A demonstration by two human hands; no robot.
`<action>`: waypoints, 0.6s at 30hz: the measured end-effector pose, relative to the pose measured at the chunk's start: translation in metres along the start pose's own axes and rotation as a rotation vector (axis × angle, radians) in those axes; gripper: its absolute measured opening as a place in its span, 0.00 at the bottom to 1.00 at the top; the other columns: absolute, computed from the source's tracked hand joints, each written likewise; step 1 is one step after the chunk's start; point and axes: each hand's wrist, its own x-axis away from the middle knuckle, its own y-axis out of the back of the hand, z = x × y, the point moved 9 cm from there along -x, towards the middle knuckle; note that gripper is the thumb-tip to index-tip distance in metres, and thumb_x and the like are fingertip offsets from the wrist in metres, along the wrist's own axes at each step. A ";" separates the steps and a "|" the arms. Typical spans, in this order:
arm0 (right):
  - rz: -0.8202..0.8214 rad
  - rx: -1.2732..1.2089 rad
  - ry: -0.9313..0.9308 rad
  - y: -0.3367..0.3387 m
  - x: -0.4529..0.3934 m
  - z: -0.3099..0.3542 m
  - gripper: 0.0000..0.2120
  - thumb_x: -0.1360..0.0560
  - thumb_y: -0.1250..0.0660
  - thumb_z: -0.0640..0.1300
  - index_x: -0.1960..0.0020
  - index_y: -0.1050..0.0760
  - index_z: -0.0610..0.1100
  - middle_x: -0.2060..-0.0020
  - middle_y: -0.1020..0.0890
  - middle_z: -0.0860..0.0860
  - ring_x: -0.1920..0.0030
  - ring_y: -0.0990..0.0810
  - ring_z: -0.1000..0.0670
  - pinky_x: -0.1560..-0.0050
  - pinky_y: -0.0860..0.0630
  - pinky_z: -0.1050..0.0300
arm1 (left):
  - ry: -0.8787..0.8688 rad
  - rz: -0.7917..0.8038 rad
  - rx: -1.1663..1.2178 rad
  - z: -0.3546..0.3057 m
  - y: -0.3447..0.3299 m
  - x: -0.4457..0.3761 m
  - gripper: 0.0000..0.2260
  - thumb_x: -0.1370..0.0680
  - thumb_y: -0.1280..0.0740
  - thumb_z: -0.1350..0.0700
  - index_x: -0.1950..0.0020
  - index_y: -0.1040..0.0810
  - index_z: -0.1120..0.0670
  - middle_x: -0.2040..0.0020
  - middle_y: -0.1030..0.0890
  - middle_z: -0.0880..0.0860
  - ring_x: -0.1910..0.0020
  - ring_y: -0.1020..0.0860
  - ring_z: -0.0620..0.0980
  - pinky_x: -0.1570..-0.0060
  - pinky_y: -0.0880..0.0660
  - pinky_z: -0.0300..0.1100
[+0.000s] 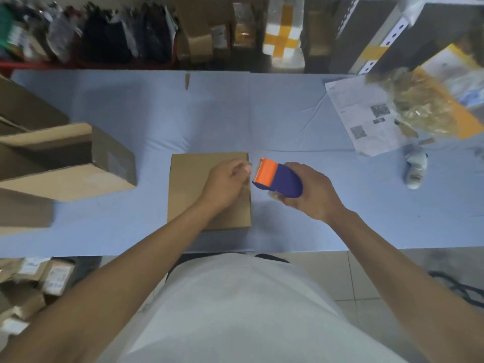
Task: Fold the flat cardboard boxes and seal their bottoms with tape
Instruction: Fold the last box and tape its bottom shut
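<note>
Brown cardboard box [192, 187] on table, closed.

- Bare pale-blue table cloth [222, 116] lies open beyond the small brown cardboard box [188, 187].
- Large open brown cardboard cartons [78, 163] block the left.
- White printed paper sheet [364, 119] and crinkled yellow plastic bag [424, 108] crowd the far right.

The light over my blue worktop [288, 121] is soft and even, with no glare, and it leaves only faint shadows: one beside the cardboard box [193, 189] on its right and near sides, and a broad dim patch toward the far left corner. The shelves [235, 30] beyond the far edge sit darker and badly smeared, and the printed sheet [366, 116] at the right is too blurred to read. Straight lines bow outward at the frame's edges, and my forearms look stretched.
</note>
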 end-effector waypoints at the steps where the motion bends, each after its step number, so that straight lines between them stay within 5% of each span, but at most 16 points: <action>1: -0.006 0.001 0.033 0.001 -0.002 0.004 0.26 0.33 0.28 0.65 0.40 0.31 0.58 0.53 0.22 0.58 0.57 0.22 0.54 0.58 0.27 0.63 | 0.104 0.019 0.166 0.001 -0.005 -0.001 0.10 0.20 0.35 0.55 0.54 0.18 0.59 0.57 0.16 0.56 0.57 0.19 0.52 0.50 0.22 0.49; 7: -0.006 -0.018 0.127 0.007 -0.014 0.010 0.32 0.35 0.22 0.58 0.36 0.30 0.54 0.48 0.21 0.56 0.54 0.24 0.56 0.56 0.33 0.73 | 0.275 0.110 0.507 0.005 -0.011 -0.010 0.07 0.21 0.33 0.59 0.59 0.20 0.55 0.65 0.18 0.48 0.64 0.20 0.44 0.62 0.23 0.35; 13: 0.015 -0.062 0.193 0.010 -0.019 0.014 0.33 0.35 0.20 0.54 0.34 0.29 0.51 0.45 0.20 0.53 0.50 0.22 0.52 0.52 0.26 0.63 | 0.344 0.186 0.576 0.010 -0.025 -0.010 0.09 0.18 0.38 0.59 0.52 0.19 0.53 0.61 0.16 0.47 0.61 0.18 0.43 0.58 0.21 0.36; 18: 0.030 -0.078 0.188 0.007 -0.019 0.007 0.34 0.35 0.20 0.53 0.34 0.29 0.49 0.44 0.20 0.53 0.49 0.22 0.53 0.52 0.28 0.66 | 0.386 0.185 0.588 0.013 -0.026 -0.008 0.07 0.19 0.37 0.62 0.52 0.20 0.57 0.65 0.17 0.47 0.62 0.19 0.43 0.56 0.21 0.38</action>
